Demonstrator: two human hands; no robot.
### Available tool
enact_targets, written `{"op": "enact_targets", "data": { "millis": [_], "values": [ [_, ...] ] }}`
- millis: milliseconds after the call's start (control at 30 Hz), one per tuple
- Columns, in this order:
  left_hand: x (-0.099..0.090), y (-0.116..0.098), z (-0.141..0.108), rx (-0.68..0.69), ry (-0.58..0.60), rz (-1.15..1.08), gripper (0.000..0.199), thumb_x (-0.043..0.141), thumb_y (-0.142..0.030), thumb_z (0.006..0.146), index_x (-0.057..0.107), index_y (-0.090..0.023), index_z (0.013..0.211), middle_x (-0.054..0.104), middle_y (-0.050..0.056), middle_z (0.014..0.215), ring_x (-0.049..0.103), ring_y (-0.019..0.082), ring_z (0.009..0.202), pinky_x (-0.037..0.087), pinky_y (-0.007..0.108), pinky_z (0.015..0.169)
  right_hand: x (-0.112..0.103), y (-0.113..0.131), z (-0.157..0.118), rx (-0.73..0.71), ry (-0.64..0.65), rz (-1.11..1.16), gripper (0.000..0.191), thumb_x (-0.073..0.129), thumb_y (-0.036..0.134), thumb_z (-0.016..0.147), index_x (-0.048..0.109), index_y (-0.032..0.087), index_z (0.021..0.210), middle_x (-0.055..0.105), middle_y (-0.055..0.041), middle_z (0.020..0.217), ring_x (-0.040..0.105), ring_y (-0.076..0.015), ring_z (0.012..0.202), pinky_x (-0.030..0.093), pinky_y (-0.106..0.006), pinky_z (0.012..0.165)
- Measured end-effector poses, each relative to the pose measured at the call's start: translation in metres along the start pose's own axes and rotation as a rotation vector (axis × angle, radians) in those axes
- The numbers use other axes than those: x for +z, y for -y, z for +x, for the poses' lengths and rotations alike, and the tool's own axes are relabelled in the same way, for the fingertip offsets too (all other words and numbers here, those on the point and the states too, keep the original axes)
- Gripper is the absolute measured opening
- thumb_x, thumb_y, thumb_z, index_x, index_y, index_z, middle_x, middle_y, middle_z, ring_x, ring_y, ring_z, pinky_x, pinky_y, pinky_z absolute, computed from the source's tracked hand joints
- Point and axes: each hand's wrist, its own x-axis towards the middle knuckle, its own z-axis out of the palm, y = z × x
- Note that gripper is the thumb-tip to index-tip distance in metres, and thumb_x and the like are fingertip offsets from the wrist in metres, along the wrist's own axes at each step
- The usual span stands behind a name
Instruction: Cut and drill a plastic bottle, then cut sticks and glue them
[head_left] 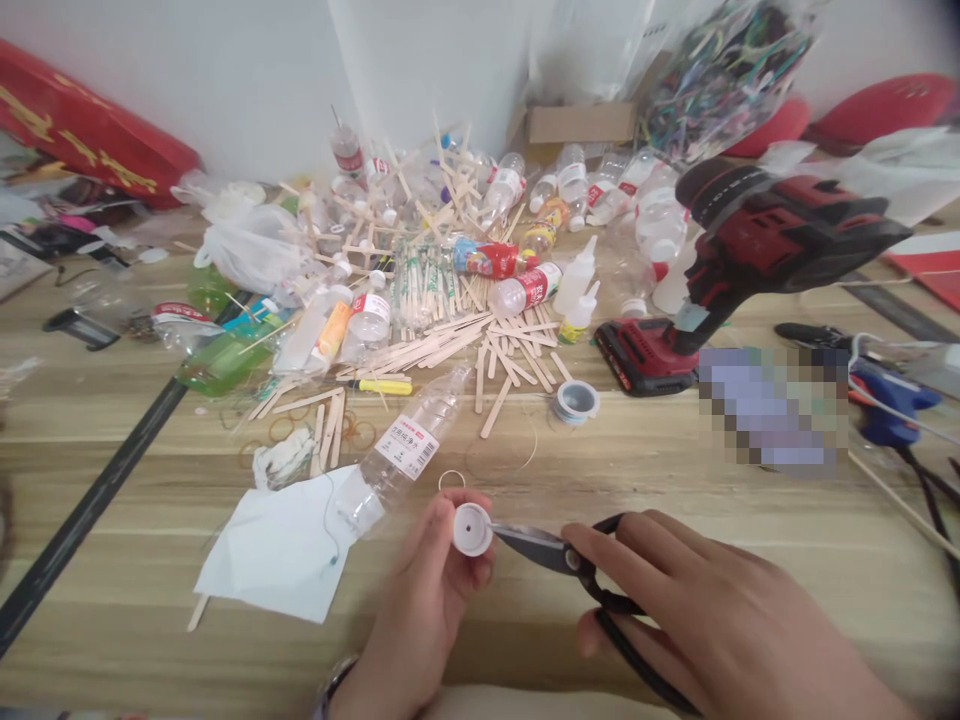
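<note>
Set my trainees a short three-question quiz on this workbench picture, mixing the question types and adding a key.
1. Multiple choice: what does the left hand hold?
A) a power drill
B) a white cap
C) a paper sheet
2. True or false: the clear bottle nearest the left hand stands upright.
3. Short answer: which tool does the right hand hold, and where is its tip?

Key:
1. B
2. False; it lies on its side.
3. Scissors; the tip is at the rim of the cap.
</note>
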Motion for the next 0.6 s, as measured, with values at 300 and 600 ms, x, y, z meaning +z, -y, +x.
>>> {"op": "enact_targets", "data": {
  "millis": [300, 600],
  "values": [
    [0.0052, -0.0028, -0.0013, -0.051, -0.065, 0.208, 0.043, 0.053, -0.061, 0.087, 0.061, -0.019, 0.084, 0.048, -0.004, 0.061, 0.039, 0.012, 0.058, 0.031, 0.024, 0.055, -0.0026, 0.0034, 0.0081, -0.046, 0.036, -0.104, 0.020, 0.059, 0.034, 0.089, 0.056, 0.024, 0.106, 0.058, 0.0002, 0.077, 0.062, -0.0194, 0.065, 0.042, -0.031, 0.051],
    [0.0013, -0.0014, -0.0015, -0.024, -0.043, 0.360, 0.049, 0.044, -0.065, 0.088, 0.061, -0.019, 0.085, 0.051, -0.001, 0.062, 0.041, 0.015, 0.058, 0.031, 0.027, 0.057, -0.0038, 0.0070, 0.0081, -0.107, 0.037, -0.181, 0.026, 0.053, 0.018, 0.085, 0.055, 0.022, 0.111, 0.057, 0.0012, 0.077, 0.060, -0.0195, 0.065, 0.038, -0.033, 0.052]
  ]
}}
